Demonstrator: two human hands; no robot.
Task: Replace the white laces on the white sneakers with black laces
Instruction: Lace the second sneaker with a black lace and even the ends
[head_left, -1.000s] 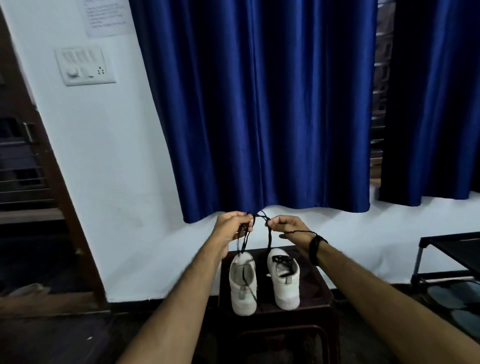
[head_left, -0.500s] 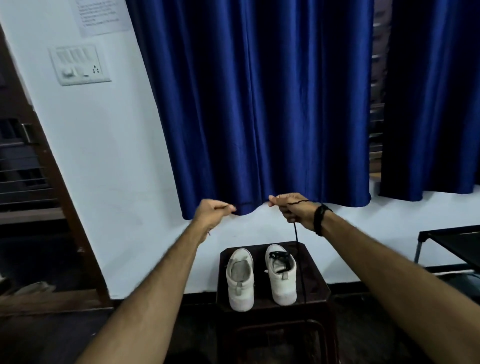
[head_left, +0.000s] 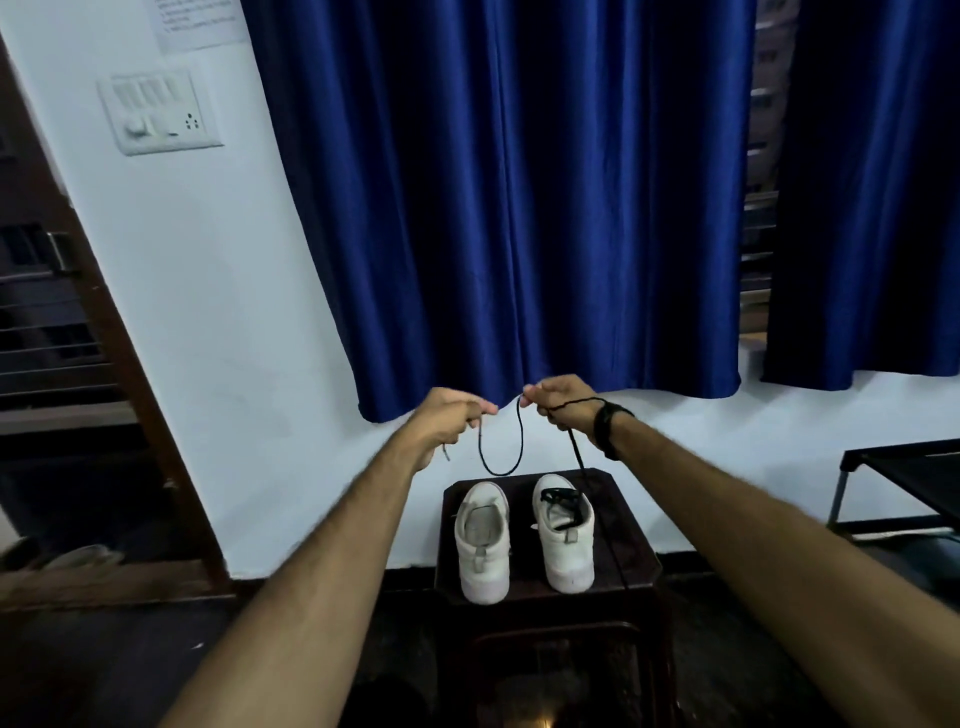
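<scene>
From the head view, both hands are raised in front of the blue curtain (head_left: 498, 208), well above the bench (head_left: 631, 545), and each is pinched shut on the same black lace (head_left: 501, 470). The left hand (head_left: 449, 415) grips one stretch of it with a short tail poking out below the fist; the right hand (head_left: 563, 402) grips another, with the lace wrapped over its back toward the dark wristband (head_left: 608, 421). Between the hands, which sit close together but apart, the lace sags in a narrow U; from the right hand a long free run drops straight down, passing the right edge of the bench. Directly beneath the hands stand the two white sneakers, side by side, toes toward the camera and heels toward the wall, so their long axes run away from the person. The left sneaker (head_left: 483, 545) shows bare eyelets and an open tongue, with no lace that I can make out. The right sneaker (head_left: 563, 535) already carries black lacing bunched near its collar. The U hangs just above and between the two heels, slightly nearer the unlaced shoe, and the left hand is the nearer one to it. My reading is that the held lace is meant for the left sneaker, so the coming move is down and a little leftward.
</scene>
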